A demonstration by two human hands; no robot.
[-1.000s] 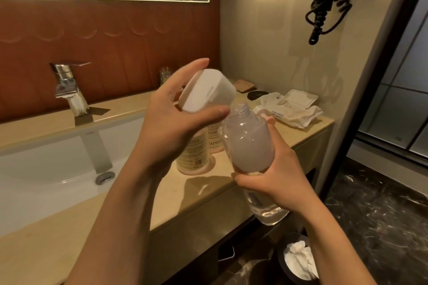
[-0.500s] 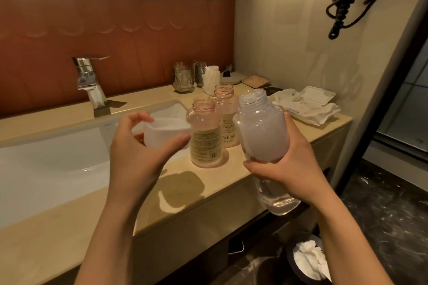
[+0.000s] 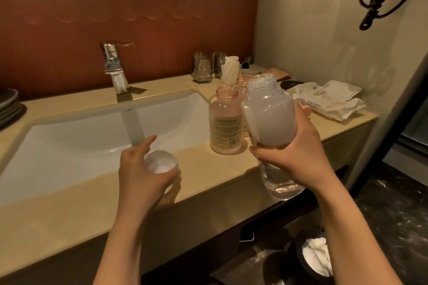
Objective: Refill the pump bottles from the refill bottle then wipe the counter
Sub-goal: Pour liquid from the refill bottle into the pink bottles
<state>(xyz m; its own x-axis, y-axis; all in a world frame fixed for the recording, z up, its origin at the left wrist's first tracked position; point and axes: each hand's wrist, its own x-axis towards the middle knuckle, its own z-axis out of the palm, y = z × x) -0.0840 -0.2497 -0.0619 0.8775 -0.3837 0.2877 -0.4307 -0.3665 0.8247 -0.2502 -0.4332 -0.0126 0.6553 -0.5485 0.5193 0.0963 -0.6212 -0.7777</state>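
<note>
The task is at an early stage, in my judgement. The right hand (image 3: 294,157) is clamped around the refill bottle (image 3: 269,115) in the centre right of the frame and holds it upright above the front edge of the counter (image 3: 69,210). The neck of this bottle is open. The left hand (image 3: 139,173) is well apart from it, lower and to the left. Its fingers are curled around the white cap (image 3: 161,163), low over the counter beside the sink (image 3: 81,136). I cannot tell if the cap already touches the stone.

The two pink pump bottles stand on the counter just behind the refill bottle, both with open necks and no pump heads. The front pump bottle (image 3: 225,120) is in full view. The rear pump bottle (image 3: 244,78) is mostly hidden. No liquid is flowing, so the pouring into both bottles, the closing of them and the wiping of the counter are left to do.

About writing: the front pump bottle has a pale label with small print and a barcode, too small to read. On the rear one only a letter "A" shows. The pack of wipes (image 3: 328,99) on the right of the counter carries the words "PURE WATER".
</note>
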